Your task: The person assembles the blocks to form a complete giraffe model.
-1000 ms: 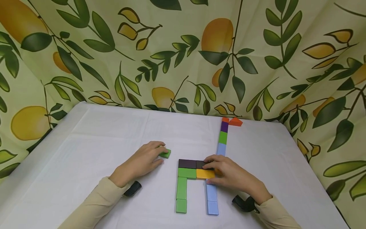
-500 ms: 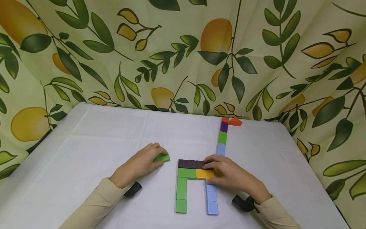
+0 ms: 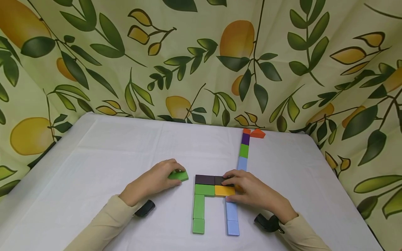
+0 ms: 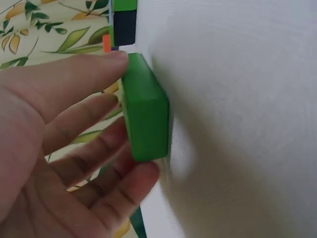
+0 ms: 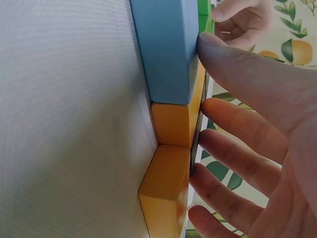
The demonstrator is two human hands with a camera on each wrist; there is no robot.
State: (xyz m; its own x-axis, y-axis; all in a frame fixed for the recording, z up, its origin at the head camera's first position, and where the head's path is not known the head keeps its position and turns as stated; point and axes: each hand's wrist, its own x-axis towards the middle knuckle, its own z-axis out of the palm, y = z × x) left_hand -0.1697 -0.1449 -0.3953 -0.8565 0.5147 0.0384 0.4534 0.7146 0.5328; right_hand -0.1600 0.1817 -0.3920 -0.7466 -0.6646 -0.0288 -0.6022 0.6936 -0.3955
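My left hand (image 3: 158, 177) pinches a green block (image 3: 180, 175) with slanted faces, left of the joined blocks. In the left wrist view the thumb is at one edge of that block (image 4: 148, 124) and a fingertip at the opposite edge. My right hand (image 3: 252, 192) rests lightly on the arrangement: fingertips on a dark block (image 3: 218, 180), thumb by a light blue block (image 3: 232, 211). A yellow block (image 3: 224, 191) lies between them. In the right wrist view an angled orange block (image 5: 166, 186) adjoins it, mostly hidden under the hand in the head view.
Another dark block (image 3: 205, 180) and several green blocks (image 3: 198, 207) form the arrangement's left side. A column of light blue, green (image 3: 243, 150), purple (image 3: 245, 139) and red blocks runs to the back, where a red triangular block (image 3: 258, 133) lies alongside. A patterned curtain (image 3: 188, 62) hangs behind the white-covered table (image 3: 110, 150).
My left hand has drawn the green block toward me and turned it, then shifted it slightly right toward the arrangement. My right hand has stayed in place on the blocks.
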